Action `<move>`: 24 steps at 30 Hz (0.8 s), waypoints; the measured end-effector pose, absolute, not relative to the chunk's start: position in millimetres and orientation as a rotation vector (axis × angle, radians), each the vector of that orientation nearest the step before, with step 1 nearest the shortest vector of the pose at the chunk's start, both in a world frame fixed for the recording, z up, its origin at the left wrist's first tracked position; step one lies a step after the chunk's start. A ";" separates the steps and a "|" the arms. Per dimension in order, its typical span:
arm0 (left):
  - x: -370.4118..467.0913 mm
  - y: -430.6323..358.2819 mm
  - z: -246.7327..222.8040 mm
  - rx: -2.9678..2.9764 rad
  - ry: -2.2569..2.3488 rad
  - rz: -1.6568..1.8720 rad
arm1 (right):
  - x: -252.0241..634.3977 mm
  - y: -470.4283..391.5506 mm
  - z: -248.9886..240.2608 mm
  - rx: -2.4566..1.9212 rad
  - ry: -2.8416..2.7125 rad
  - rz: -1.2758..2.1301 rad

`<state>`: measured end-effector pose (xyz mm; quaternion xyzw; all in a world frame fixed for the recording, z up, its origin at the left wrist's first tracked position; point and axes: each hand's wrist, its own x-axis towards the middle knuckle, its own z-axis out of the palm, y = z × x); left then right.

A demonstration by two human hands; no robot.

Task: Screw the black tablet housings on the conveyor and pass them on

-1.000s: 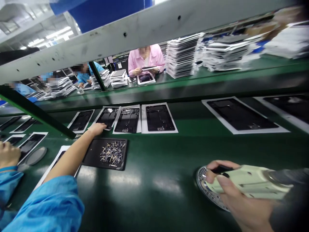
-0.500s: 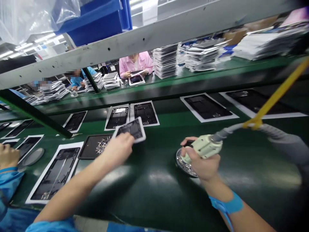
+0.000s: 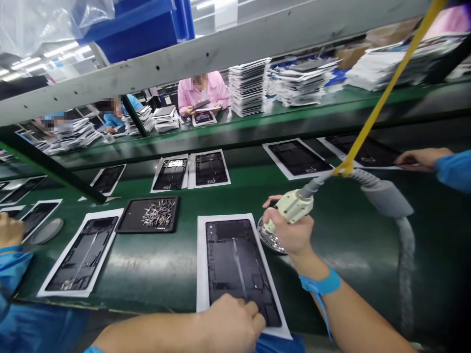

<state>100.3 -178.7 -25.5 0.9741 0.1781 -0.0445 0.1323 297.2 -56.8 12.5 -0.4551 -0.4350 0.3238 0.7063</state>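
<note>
In front of me lies a black tablet housing on a white sheet. My left hand is at its near edge, fingers curled and closed on it; the fingertips are partly hidden. My right hand is wrapped round a cream corded electric screwdriver, whose tip I cannot see. Below that hand, partly covered by it, a round metal dish with many holes stands beside the sheet. To the left, a black tray contains a heap of small metal parts.
A yellow strap and a thick grey cable hang on the right. Another tablet housing lies at left, several more along the back. A co-worker's hand reaches in at right; another person's hand is at far left.
My left hand has brought a tablet housing from beside the tray down to the table's front edge. A co-worker's hand has appeared at right. My right hand still grips the screwdriver.
</note>
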 end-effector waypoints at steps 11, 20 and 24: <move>21.2 -102.8 30.0 2.548 1.145 0.023 | 295.2 -59.3 16.3 -0.972 -0.981 0.703; -64.2 40.6 42.2 2.420 2.018 -0.459 | 296.7 -58.1 12.4 -0.990 -1.003 0.719; -53.7 50.5 34.0 2.434 1.955 -0.582 | 297.5 -57.9 12.3 -0.985 -1.001 0.716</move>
